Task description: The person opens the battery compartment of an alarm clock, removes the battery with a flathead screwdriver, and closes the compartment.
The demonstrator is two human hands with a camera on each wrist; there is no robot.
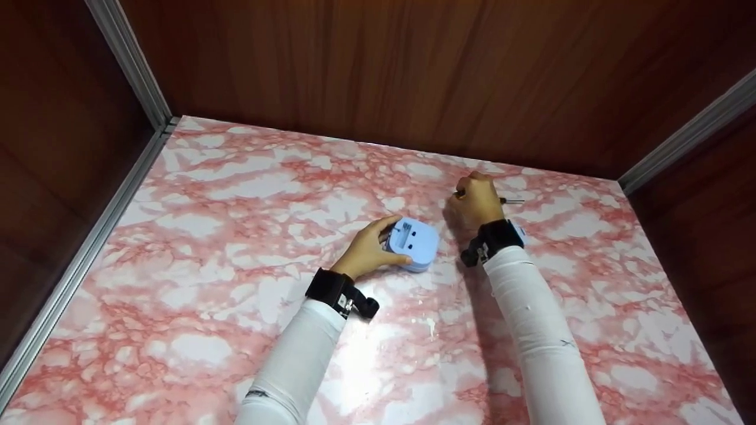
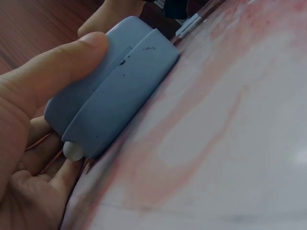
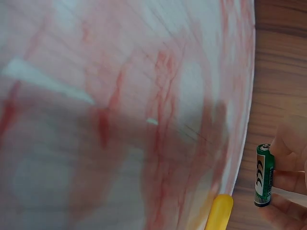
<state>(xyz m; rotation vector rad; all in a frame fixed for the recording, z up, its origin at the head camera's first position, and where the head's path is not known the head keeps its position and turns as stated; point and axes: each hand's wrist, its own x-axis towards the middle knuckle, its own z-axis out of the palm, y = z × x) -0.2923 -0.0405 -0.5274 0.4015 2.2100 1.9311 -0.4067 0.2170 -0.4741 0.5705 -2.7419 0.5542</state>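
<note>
My left hand [image 1: 372, 251] grips a light blue plastic device [image 1: 422, 242] with rounded corners, thumb on the near side. An uncovered recess with metal contacts and two dark holes show on its upper face. In the left wrist view, the thumb presses the device [image 2: 120, 91], and a whitish round knob [image 2: 73, 151] sticks out of its end. To the right, my right hand [image 1: 477, 198] is raised over the table's far part. It pinches a green and white cylindrical battery [image 3: 264, 175] between thumb and fingers.
A screwdriver lies by the right hand; its metal shaft [image 1: 514, 201] shows in the head view, its yellow handle [image 3: 219, 213] in the right wrist view. A small light blue piece [image 1: 520, 232] lies beside the right wrist. Brown wood-grain panels [image 1: 378, 71] surround the marbled table [image 1: 236, 236].
</note>
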